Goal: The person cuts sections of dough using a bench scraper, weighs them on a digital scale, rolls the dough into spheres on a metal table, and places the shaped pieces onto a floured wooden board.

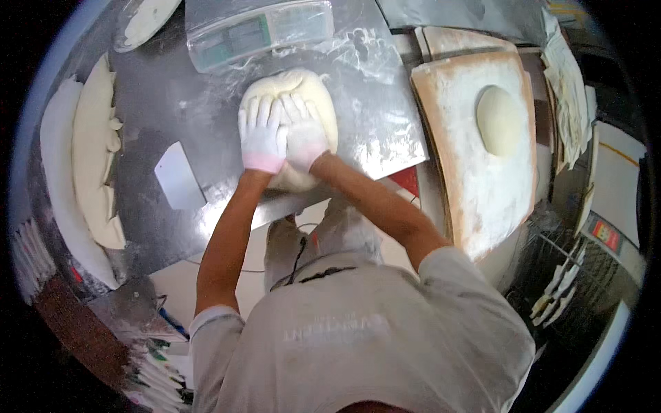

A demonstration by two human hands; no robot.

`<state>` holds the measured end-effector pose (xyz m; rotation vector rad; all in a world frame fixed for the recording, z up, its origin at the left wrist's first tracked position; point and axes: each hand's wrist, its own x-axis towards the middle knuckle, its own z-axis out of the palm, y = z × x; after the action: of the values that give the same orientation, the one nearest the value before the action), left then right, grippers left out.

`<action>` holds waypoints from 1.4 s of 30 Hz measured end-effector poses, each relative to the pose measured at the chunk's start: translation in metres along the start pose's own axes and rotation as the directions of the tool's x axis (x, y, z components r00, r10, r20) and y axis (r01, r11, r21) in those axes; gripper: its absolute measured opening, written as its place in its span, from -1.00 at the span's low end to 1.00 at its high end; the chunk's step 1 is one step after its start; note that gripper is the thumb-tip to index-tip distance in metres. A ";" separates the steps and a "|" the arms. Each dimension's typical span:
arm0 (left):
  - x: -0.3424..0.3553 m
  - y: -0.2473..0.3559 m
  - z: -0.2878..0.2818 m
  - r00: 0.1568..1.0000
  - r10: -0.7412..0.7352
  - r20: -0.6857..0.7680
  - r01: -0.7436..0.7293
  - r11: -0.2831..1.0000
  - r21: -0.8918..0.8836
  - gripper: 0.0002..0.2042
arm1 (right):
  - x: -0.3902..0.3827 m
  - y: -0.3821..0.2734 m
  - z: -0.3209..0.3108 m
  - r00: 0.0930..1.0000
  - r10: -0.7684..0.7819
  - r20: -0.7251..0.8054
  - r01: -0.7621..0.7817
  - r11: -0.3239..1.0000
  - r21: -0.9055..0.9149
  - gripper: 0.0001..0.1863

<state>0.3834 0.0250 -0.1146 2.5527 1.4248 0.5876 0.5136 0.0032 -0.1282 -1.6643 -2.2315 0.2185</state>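
Note:
A large pale lump of dough [296, 81] lies on the metal table near its front edge. My left hand [262, 138], in a white glove with a pinkish cuff, presses flat on the dough with fingers stretched out. Right beside it, my right hand [305, 134] wears a matching glove and also lies flat on the dough, fingers extended. Folds show in the dough beyond my fingertips. Left of my hands, a white dough scraper [180, 177] rests on the table.
Two long strips of dough [95, 151] lie along the table's left side. A kitchen scale [260, 36] stands beyond the dough, near a round pan [143, 24]. To the right, a floured board [461, 158] bears an oval dough piece [500, 120].

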 end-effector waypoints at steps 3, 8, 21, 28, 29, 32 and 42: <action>-0.005 -0.001 -0.017 0.999 -0.020 0.038 0.022 0.999 -0.032 -0.51 | 0.002 -0.004 -0.006 1.000 -0.006 0.026 0.002 0.988 0.155 -0.36; 0.030 -0.013 -0.043 0.996 -0.079 0.050 0.088 0.968 -0.235 -0.51 | 0.019 0.037 -0.076 0.994 0.022 0.107 -0.069 0.884 0.462 -0.34; -0.137 0.028 -0.033 0.883 0.469 -0.033 -0.469 0.883 0.003 -0.84 | -0.130 -0.038 -0.037 0.988 -0.098 0.120 0.023 0.858 0.513 -0.63; -0.009 0.011 -0.031 0.802 0.077 0.592 0.064 0.975 -0.214 -0.63 | -0.059 -0.016 -0.031 0.944 0.303 0.129 -0.327 0.910 0.257 -0.48; 0.022 0.012 -0.042 0.851 0.008 0.525 0.212 0.909 -0.358 -0.60 | -0.040 -0.013 -0.045 0.878 0.458 0.137 -0.463 0.746 0.479 -0.46; 0.058 0.001 -0.093 0.961 -0.009 0.276 0.215 0.654 -0.726 -0.54 | -0.019 -0.031 -0.094 0.898 0.435 -0.057 -0.281 0.670 0.687 -0.47; -0.004 -0.021 0.008 0.999 0.023 -0.047 -0.025 0.999 -0.033 -0.48 | -0.018 -0.022 -0.018 0.998 0.062 -0.002 -0.061 0.987 0.151 -0.34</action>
<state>0.3684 0.0327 -0.1299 2.5499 1.3885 0.6726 0.5050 -0.0219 -0.1075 -1.6509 -2.1039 0.3874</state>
